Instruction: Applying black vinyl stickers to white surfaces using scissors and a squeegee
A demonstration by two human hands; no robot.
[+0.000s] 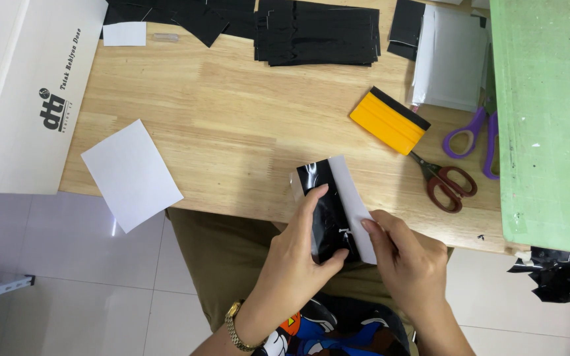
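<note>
My left hand [298, 254] grips a small flat piece covered in glossy black film [324, 211], thumb under its lower end and fingers across its face. My right hand [407, 254] pinches the white backing strip [349, 198] that runs along the black film's right side. Both hands hold the piece over the near edge of the wooden table [232, 112], above my lap.
A yellow squeegee [389, 120] lies right of centre. Red-handled scissors [444, 183] and purple-handled scissors [473, 135] lie beside a green cutting mat [549, 118]. Stacks of black sheets [316, 33] sit at the back. A white sheet [131, 175] overhangs the front left edge. A white box [28, 92] stands left.
</note>
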